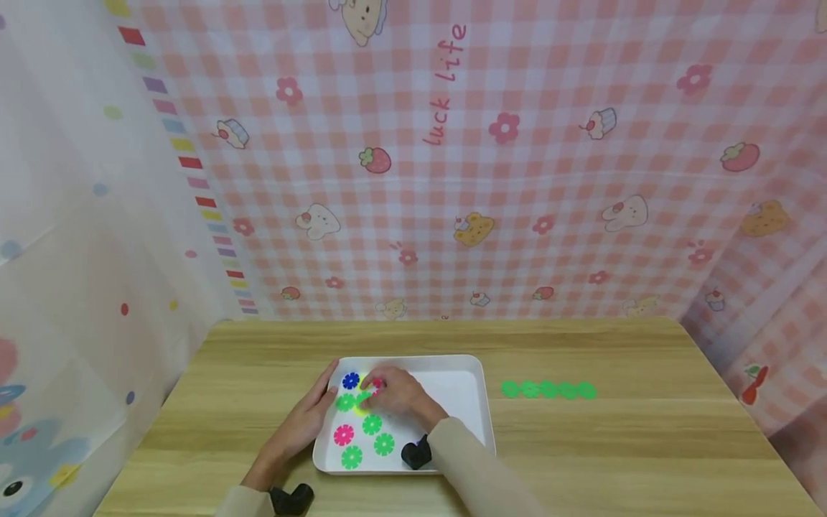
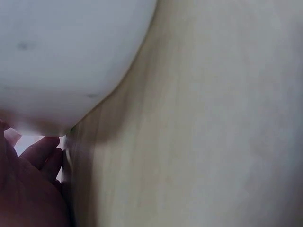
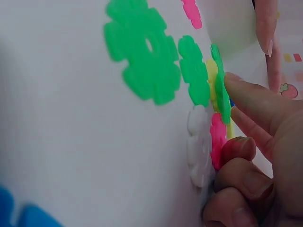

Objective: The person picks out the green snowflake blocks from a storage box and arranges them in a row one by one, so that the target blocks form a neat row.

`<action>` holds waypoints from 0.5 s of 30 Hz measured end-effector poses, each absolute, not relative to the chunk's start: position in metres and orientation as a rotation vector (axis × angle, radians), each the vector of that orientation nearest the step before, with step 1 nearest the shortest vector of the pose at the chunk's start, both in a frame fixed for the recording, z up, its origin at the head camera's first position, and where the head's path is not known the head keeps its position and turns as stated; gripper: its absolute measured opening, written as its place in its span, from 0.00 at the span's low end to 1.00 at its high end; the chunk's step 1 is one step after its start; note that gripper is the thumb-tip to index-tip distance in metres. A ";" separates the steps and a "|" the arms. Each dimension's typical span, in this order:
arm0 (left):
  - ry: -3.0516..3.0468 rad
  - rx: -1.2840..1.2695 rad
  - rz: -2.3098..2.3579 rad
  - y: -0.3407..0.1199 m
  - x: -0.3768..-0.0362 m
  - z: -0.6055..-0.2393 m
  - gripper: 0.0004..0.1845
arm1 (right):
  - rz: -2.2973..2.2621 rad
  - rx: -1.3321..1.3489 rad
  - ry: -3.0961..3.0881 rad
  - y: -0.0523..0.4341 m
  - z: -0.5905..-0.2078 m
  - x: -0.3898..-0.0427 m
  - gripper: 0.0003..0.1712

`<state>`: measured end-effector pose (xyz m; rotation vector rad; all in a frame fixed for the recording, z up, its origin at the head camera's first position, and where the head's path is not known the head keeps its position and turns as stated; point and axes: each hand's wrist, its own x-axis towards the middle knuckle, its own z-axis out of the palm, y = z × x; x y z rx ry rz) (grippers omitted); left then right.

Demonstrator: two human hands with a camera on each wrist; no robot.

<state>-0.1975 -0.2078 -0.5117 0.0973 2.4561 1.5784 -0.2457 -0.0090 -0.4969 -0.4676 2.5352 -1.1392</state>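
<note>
A white tray (image 1: 452, 402) lies on the table, with flower-shaped plastic discs spread over its left half. My left hand (image 1: 308, 416) holds the tray's left wall, thumb over the rim and fingers along the outside. In the left wrist view, part of the left hand (image 2: 35, 184) shows beside the tray's outer wall (image 2: 71, 56). Inside the tray, my right hand (image 1: 397, 393) pinches a green disc (image 3: 219, 85), tilted on edge, between thumb and finger. Near it lie a pink disc (image 3: 218, 139), a white disc (image 3: 198, 146) and another green disc (image 3: 193, 71).
Several green discs (image 1: 548, 389) lie in a row on the wooden table (image 1: 614, 445), right of the tray. A dark blue disc (image 1: 351, 380) sits in the tray's far left corner, and a pink disc (image 1: 344, 434) nearer the front. A checked cloth (image 1: 426, 187) hangs behind the table.
</note>
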 end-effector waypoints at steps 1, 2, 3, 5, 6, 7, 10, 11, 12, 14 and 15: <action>2.456 0.091 1.578 -0.208 -0.197 -0.512 0.26 | -1.131 -0.463 2.545 -0.009 -0.497 -0.245 0.11; 2.455 0.091 1.579 -0.208 -0.197 -0.511 0.26 | -1.131 -0.462 2.548 -0.010 -0.497 -0.245 0.11; 2.454 0.089 1.580 -0.208 -0.197 -0.512 0.26 | -1.133 -0.458 2.549 -0.010 -0.497 -0.244 0.10; 2.449 0.087 1.582 -0.208 -0.197 -0.512 0.26 | -1.140 -0.447 2.551 -0.010 -0.498 -0.244 0.09; 2.448 0.087 1.583 -0.208 -0.197 -0.512 0.26 | -1.145 -0.439 2.548 -0.010 -0.498 -0.243 0.09; 2.447 0.089 1.582 -0.208 -0.197 -0.512 0.26 | -1.151 -0.430 2.543 -0.009 -0.497 -0.243 0.09; 2.447 0.097 1.580 -0.208 -0.197 -0.512 0.26 | -1.166 -0.422 2.536 -0.009 -0.497 -0.243 0.09; 2.448 0.099 1.580 -0.208 -0.197 -0.512 0.26 | -1.173 -0.420 2.532 -0.008 -0.497 -0.243 0.09; 2.449 0.102 1.580 -0.208 -0.197 -0.512 0.26 | -1.180 -0.416 2.527 -0.008 -0.497 -0.243 0.09; 2.454 0.108 1.580 -0.208 -0.198 -0.511 0.26 | -1.198 -0.406 2.514 -0.008 -0.498 -0.244 0.09; 2.455 0.111 1.581 -0.208 -0.198 -0.511 0.26 | -1.212 -0.401 2.504 -0.008 -0.497 -0.244 0.10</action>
